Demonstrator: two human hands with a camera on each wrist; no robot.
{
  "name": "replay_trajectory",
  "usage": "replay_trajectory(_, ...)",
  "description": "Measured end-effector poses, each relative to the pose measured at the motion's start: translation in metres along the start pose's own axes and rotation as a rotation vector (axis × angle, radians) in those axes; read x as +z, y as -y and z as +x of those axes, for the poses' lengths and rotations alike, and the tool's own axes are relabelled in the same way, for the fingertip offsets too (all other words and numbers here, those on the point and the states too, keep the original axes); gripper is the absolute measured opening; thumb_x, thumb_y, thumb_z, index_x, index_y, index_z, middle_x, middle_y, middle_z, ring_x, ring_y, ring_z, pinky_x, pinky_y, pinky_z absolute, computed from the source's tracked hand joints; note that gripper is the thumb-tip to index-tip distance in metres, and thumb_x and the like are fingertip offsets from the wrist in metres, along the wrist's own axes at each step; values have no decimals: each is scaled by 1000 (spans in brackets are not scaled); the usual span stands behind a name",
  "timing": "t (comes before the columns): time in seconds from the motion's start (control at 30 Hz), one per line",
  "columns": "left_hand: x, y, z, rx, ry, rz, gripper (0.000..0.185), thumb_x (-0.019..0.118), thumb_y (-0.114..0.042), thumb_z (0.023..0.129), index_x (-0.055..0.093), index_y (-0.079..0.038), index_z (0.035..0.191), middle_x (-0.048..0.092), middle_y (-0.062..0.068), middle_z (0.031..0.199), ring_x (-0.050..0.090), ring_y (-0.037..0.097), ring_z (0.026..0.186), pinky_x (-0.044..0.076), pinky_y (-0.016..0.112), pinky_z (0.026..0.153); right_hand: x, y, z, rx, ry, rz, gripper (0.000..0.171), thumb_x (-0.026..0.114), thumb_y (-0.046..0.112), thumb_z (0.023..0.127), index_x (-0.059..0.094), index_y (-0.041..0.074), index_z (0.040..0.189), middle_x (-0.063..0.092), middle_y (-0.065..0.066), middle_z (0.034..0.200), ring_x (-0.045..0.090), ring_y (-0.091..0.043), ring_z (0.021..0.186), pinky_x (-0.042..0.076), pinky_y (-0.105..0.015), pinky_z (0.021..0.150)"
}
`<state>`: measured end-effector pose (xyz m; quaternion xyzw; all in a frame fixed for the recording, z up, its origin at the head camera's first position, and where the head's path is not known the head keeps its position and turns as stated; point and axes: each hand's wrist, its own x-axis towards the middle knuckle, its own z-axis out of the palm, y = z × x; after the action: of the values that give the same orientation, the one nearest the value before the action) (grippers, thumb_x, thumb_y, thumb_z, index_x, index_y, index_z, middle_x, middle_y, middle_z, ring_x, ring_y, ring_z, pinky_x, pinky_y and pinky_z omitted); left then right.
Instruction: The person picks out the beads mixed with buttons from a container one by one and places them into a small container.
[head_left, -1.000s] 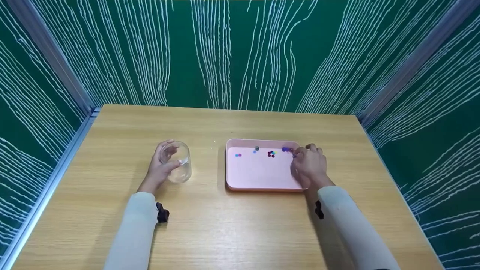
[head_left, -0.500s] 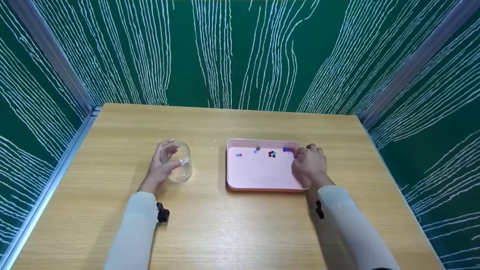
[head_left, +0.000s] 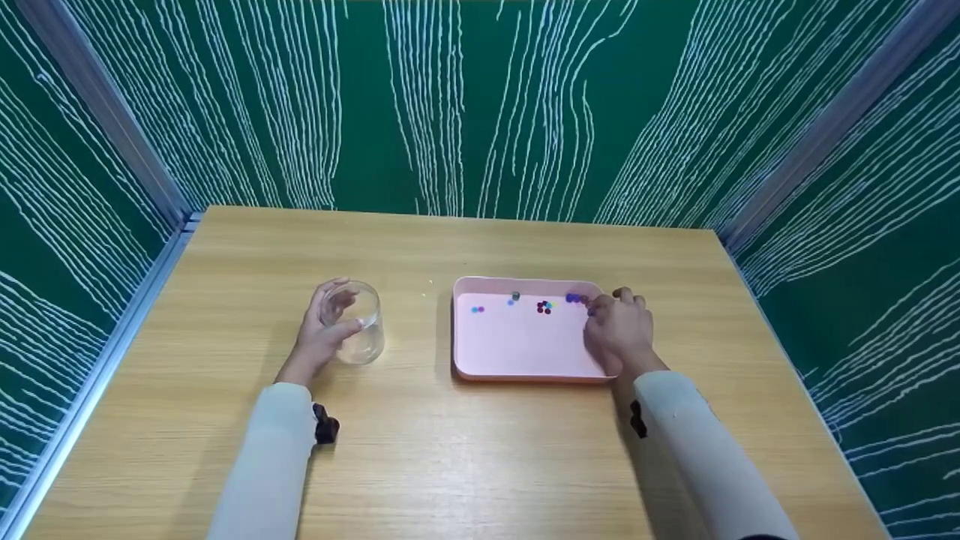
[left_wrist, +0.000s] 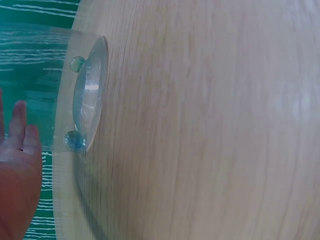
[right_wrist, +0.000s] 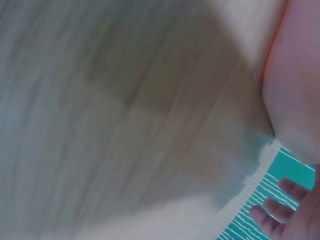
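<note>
A clear glass (head_left: 360,346) stands at the left, and my left hand (head_left: 321,337) holds it with fingers and thumb round its side. In the left wrist view, small translucent balls (left_wrist: 75,141) show at the base of the glass (left_wrist: 32,65); whether they are part of it I cannot tell. A shallow pink tray (head_left: 517,352) carries several small coloured beads (head_left: 544,307). My right hand (head_left: 621,326) is over the tray's right wall, fingertips near purple beads (head_left: 576,298). Several of its fingers (right_wrist: 280,210) hang outside the tray (right_wrist: 295,75). Its thumb and index tips are hidden.
The wooden table (head_left: 420,450) bears both. Tiny pale specks (head_left: 427,289) lie between glass and tray. Green walls (head_left: 495,112) with white wavy lines enclose the back and sides, with metal posts (head_left: 112,112) at the corners.
</note>
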<state>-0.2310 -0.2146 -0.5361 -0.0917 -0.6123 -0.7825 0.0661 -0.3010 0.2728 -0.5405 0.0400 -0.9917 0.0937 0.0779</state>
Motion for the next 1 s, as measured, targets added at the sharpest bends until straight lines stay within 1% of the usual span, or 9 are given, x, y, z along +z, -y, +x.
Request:
replay_trajectory(0.17,1,0,0,16,-8,7,72,59,20,73,34,1,138,56,6,123,43,30,127,20,46,120,2,0,0,-8,-26,8,27,60,28,82,69,15,103,55,-25,124,52,-47,110,49,-60,78)
replay_trajectory(0.3,1,0,1,20,-18,5,71,58,21,73,34,2,138,57,5,122,41,36,129,21,46,120,3,0,1,-20,-54,14,24,61,27,82,69,15,100,56,-24,121,53,-47,108,50,-60,76)
replay_trajectory(0.53,1,-1,2,-9,-39,29,70,59,20,74,36,-1,137,58,3,122,36,43,131,22,44,120,3,3,2,-18,-62,8,22,62,27,83,70,15,99,57,-23,120,53,-46,107,49,-60,76)
replay_trajectory(0.63,1,-1,2,1,-33,18,70,59,20,74,36,0,137,58,4,122,37,43,130,21,44,120,4,4,2,-18,-62,12,22,62,25,83,70,14,99,57,-24,120,53,-47,107,49,-61,77)
replay_trajectory(0.73,0,-2,2,-28,-12,45,72,59,17,76,33,-1,140,53,5,128,38,37,132,19,43,121,5,3,1,-16,-64,21,22,62,24,82,71,13,99,57,-24,120,52,-47,108,48,-63,79)
replay_trajectory(0.87,-1,-2,1,-67,-6,60,72,59,16,79,31,-4,142,47,11,135,36,31,134,18,40,122,7,1,1,-11,-66,26,21,63,24,82,71,13,99,57,-25,120,52,-48,108,48,-64,79)
replay_trajectory(1.0,0,0,1,-50,-25,22,71,58,19,77,33,-2,140,51,10,130,37,36,132,19,42,121,7,2,0,-6,-60,26,21,63,24,84,71,13,99,57,-24,119,52,-47,107,48,-63,78)
